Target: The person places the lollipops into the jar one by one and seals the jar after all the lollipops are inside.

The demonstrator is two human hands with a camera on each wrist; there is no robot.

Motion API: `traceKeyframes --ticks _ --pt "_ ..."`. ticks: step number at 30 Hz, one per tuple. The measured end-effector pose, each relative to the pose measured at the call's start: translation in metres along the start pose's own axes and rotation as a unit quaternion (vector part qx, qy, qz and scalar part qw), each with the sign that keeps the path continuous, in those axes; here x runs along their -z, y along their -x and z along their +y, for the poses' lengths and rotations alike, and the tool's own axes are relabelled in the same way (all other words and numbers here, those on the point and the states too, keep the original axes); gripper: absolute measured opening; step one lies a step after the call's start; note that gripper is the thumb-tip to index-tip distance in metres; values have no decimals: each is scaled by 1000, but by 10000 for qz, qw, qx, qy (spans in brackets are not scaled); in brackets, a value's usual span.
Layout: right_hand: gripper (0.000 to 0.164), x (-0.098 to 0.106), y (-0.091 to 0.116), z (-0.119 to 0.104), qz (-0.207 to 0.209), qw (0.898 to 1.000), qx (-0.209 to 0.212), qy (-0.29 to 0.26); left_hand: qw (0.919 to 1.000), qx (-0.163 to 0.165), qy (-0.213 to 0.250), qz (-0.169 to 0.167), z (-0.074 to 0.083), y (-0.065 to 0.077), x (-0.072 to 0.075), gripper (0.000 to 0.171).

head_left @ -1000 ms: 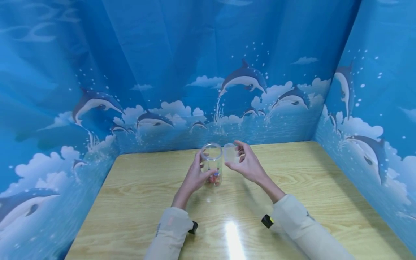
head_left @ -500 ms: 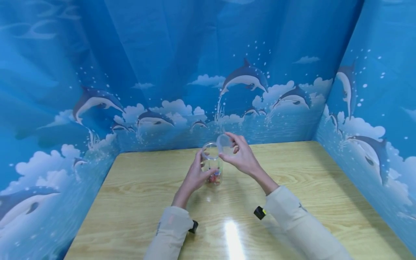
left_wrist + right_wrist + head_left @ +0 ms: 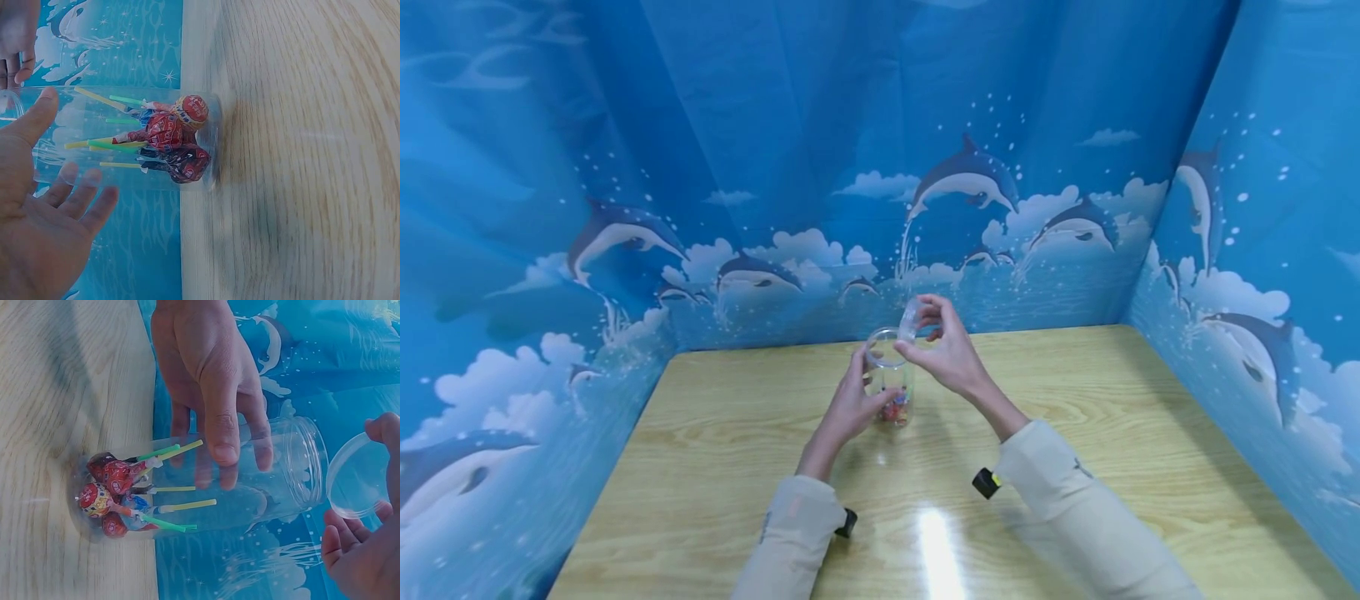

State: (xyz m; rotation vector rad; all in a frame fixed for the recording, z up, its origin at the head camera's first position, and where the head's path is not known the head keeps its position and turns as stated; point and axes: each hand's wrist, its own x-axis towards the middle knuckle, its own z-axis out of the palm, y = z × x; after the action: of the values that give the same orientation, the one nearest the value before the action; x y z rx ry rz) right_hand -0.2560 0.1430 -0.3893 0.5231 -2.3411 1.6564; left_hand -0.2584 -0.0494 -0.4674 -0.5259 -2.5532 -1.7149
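A clear plastic jar (image 3: pixel 887 379) stands upright on the wooden table, its round mouth uncovered. Several wrapped lollipops (image 3: pixel 169 134) with green and yellow sticks lie heads down at its bottom. My left hand (image 3: pixel 848 404) grips the jar from the left, thumb on the near side and fingers round the far side. A clear, round screw lid (image 3: pixel 359 478) is tilted on edge just beside the jar's rim. My right hand (image 3: pixel 946 350) pinches this lid between thumb and fingers, above and to the right of the mouth.
The wooden table (image 3: pixel 722 517) reaches back to a blue curtain (image 3: pixel 820 167) printed with dolphins, which also hangs along both sides. A bright light reflection (image 3: pixel 942 550) shows on the near tabletop.
My right hand has moved left and slightly up with the lid, from beside the jar to its rim, and the lid has turned more edge-on. My left hand and the jar stay in place.
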Motion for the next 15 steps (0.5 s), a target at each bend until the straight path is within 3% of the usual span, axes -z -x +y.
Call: traceKeyframes --ticks 15 --pt "77 -9 2 9 117 9998 -149 -60 10000 71 -27 -32 3 1 2 95"
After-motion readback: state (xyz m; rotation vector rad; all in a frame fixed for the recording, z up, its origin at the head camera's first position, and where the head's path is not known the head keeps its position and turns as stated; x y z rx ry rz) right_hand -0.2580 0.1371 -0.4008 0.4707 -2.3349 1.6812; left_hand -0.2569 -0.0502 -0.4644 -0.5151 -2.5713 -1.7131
